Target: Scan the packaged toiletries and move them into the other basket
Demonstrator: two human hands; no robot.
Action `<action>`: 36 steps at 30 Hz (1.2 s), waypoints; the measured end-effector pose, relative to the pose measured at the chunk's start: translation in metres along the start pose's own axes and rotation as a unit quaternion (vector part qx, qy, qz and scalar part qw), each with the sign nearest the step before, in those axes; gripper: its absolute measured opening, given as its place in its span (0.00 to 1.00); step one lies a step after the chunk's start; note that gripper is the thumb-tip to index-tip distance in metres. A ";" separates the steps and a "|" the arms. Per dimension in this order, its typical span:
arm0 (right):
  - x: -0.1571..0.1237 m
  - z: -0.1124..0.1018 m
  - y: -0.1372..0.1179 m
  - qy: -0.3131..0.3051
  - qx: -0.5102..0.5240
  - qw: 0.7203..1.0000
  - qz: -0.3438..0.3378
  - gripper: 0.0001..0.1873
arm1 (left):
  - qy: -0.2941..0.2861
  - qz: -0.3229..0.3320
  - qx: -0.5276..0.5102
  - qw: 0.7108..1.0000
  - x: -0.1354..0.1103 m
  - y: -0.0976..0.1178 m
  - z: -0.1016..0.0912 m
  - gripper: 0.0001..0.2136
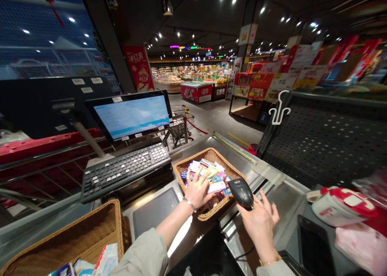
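Note:
My left hand [197, 189] is over a wicker basket [178, 168] of small packaged goods, its fingers on the goods. Between its thumb and fingers is a small white packet [217, 187]. Colourful packets [214, 171] lie jumbled around it. My right hand [260, 217], just right of the basket, grips a black handheld barcode scanner [241, 191] with some fingers stretched out. The scanner's head is at the basket's right rim, close to the white packet.
A second wicker basket [116, 211] with packets stands lower left. Beyond it are a keyboard [127, 169] and a lit monitor [133, 114]. At right lie a dark phone [316, 243] and a red-and-white bag [341, 207]. A black perforated panel [326, 139] rises behind them.

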State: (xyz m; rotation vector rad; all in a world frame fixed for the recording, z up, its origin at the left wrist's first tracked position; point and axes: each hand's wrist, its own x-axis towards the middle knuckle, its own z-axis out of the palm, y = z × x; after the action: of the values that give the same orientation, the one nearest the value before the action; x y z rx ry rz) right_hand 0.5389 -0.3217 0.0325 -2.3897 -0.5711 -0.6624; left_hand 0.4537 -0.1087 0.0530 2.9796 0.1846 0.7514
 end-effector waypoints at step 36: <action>-0.013 0.031 -0.115 -0.070 0.137 0.977 -0.144 0.23 | 0.089 -0.260 0.113 0.955 -0.098 -0.055 -0.085 0.20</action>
State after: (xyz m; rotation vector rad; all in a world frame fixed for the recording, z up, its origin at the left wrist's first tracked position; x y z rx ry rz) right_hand 0.4770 -0.2207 0.0517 -2.1225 -1.0152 -0.4992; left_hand 0.3224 -0.0644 0.0769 2.8334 1.0799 0.9693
